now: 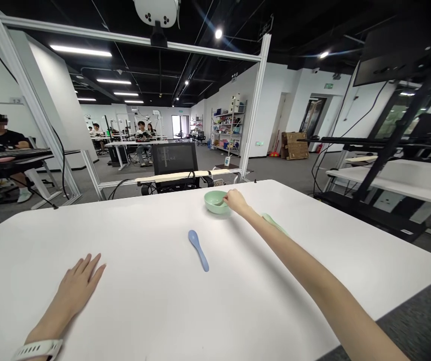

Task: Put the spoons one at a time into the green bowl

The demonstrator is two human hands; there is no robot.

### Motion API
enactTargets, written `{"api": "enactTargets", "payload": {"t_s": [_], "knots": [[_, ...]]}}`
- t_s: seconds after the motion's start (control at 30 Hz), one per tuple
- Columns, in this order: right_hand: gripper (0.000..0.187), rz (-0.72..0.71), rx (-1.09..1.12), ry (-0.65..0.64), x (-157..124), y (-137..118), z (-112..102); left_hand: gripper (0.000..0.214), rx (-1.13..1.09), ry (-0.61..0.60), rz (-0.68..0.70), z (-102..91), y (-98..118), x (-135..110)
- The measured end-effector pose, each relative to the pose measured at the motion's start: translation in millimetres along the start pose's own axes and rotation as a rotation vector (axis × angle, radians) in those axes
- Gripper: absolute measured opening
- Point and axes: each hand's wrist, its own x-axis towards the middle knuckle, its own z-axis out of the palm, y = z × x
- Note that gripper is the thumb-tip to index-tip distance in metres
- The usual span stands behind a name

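My right hand [235, 201] reaches far across the white table [143, 311] and its fingers pinch the near right rim of a pale green bowl [214, 201]. A blue spoon [198, 249] lies on the table nearer to me, its bowl end pointing away. A pale green spoon [272, 222] lies just right of my right forearm, partly hidden by it. My left hand [77, 286] rests flat on the table at the near left, fingers stretched and together, holding nothing. A white band sits on that wrist.
A black office chair [174, 161] and a metal frame [253, 110] stand past the table's far edge. Another desk [396, 180] with black stands is at the right. People sit at desks at the far left and in the background.
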Motion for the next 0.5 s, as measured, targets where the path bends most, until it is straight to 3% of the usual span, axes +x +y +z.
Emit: {"api": "enactTargets", "payload": {"t_s": [0.13, 0.33, 0.5], "knots": [[0.029, 0.018, -0.049, -0.031, 1.2, -7.9, 7.4, 0.081, 0.005, 0.006, 0.006, 1.6, -0.6, -0.8], [0.031, 0.054, -0.079, -0.055, -2.2, -13.8, 7.6, 0.075, -0.006, 0.11, 0.062, 2.9, -1.7, 0.0], [0.037, 0.056, 0.005, 0.074, -19.8, 3.4, -4.1, 0.078, -0.015, 0.092, 0.044, 4.6, -2.9, 0.6]]}}
